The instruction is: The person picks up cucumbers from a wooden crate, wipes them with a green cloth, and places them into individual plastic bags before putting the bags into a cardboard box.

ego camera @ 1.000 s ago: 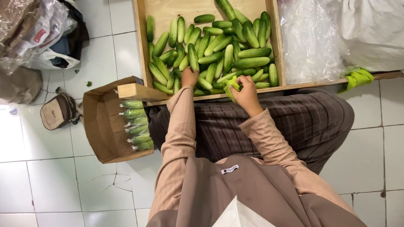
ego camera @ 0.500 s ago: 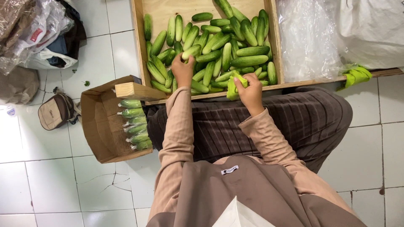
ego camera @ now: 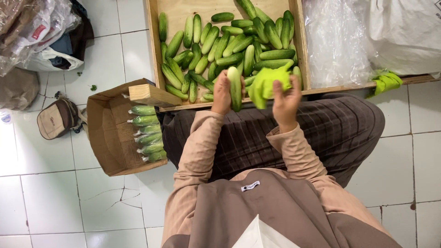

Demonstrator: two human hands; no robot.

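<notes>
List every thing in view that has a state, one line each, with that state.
left hand: shut on a cucumber, held lengthwise above the lap
right hand: shut on a light green cloth, bunched up
wooden tray: open-topped, heaped with loose cucumbers
cardboard box: open, lying on its side, a row of wrapped cucumbers inside
small tan bag: closed, on the tiled floor

Cucumbers point(ego camera: 229, 43) crowd the tray point(ego camera: 153, 50) (far strip bare)
</notes>
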